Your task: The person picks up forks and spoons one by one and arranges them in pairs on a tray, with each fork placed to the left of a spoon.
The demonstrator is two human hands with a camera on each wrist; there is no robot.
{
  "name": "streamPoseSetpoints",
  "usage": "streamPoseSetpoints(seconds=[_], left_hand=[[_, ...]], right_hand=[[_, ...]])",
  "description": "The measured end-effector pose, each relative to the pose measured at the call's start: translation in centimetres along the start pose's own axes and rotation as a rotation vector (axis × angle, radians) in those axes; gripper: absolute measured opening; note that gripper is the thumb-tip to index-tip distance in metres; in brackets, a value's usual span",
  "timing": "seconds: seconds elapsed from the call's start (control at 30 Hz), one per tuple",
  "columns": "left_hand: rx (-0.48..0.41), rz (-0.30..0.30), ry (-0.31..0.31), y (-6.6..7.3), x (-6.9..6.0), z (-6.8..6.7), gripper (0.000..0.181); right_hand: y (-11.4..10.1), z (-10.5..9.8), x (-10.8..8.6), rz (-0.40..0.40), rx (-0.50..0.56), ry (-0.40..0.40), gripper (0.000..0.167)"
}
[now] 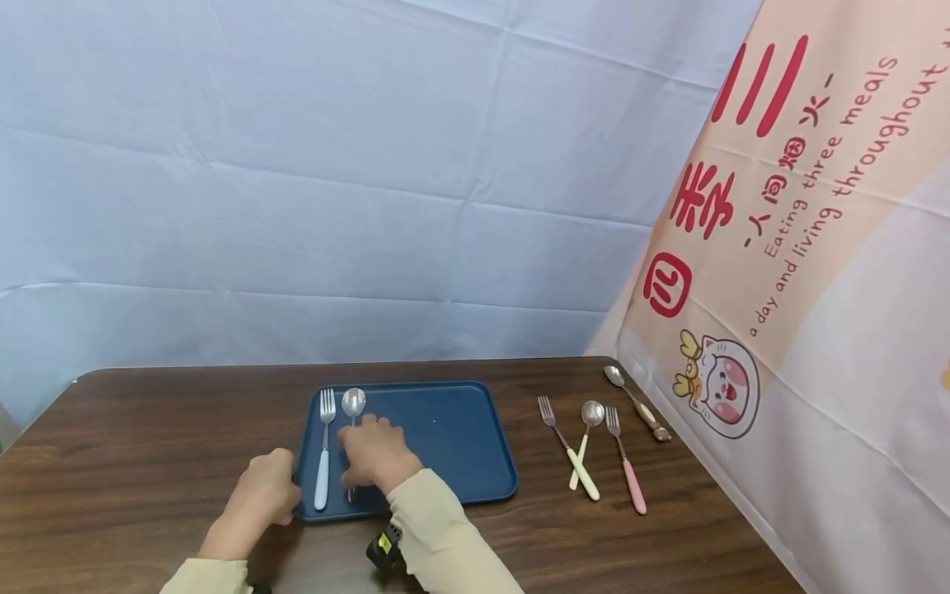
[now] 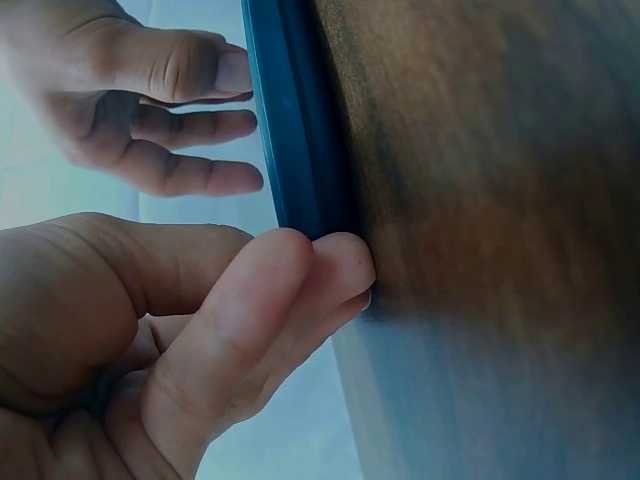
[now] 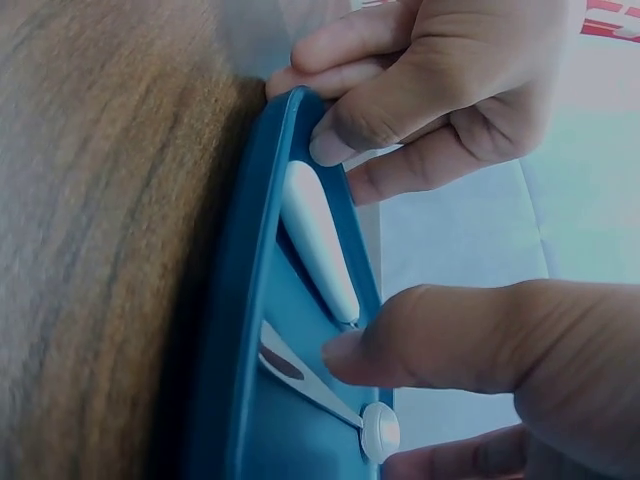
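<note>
Blue tray, near-left rim pinched by left hand; right hand, fingers loosely spread, over spoon: an uneven tug could slide spoon against fork.

The tray is blue, the tabletop wood-grained brown.

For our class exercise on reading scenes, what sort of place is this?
Probably a staged dining set-up: a pale cloth backdrop, a banner mentioning "three meals", and a blue tray holding a fork and spoon.
</note>
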State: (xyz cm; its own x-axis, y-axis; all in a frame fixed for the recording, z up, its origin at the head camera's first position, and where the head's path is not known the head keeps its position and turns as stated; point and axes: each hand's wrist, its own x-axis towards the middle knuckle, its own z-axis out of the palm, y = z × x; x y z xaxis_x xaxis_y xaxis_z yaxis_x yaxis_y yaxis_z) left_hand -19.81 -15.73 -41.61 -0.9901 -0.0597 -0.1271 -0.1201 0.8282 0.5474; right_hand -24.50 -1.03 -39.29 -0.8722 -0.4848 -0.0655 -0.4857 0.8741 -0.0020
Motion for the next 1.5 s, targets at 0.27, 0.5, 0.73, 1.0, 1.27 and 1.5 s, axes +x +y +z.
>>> streamPoseSetpoints(seconds=[0.27, 0.5, 0.73, 1.0, 1.27, 1.5], left_hand=[[0.006, -0.010, 0.002, -0.4, 0.5, 0.4, 0.010], [0.003, -0.007, -0.009, 0.1, 0.2, 0.6, 0.011], [0.007, 0.003, 0.007, 0.3, 0.0, 0.2, 0.013], [-0.001, -0.002, 0.012, 0.1, -0.1, 0.0, 0.013], [0.006, -0.001, 0.012, 0.1, -0.1, 0.1, 0.014], [0.013, 0.008, 0.013, 0.0, -0.1, 0.1, 0.011]], right_hand=[[1.1, -0.2, -0.6, -0.004, -0.013, 0.014, 0.049], [3.2, -0.4, -2.0, -0.005, -0.062, 0.012, 0.049], [5.4, -0.7, -2.7, -0.013, -0.018, -0.014, 0.053], [7.8, -0.9, -3.2, -0.012, 0.031, -0.020, 0.050], [9.8, -0.6, -3.9, 0.010, 0.059, -0.025, 0.049], [11.5, -0.2, -4.6, 0.016, 0.061, -0.014, 0.048]])
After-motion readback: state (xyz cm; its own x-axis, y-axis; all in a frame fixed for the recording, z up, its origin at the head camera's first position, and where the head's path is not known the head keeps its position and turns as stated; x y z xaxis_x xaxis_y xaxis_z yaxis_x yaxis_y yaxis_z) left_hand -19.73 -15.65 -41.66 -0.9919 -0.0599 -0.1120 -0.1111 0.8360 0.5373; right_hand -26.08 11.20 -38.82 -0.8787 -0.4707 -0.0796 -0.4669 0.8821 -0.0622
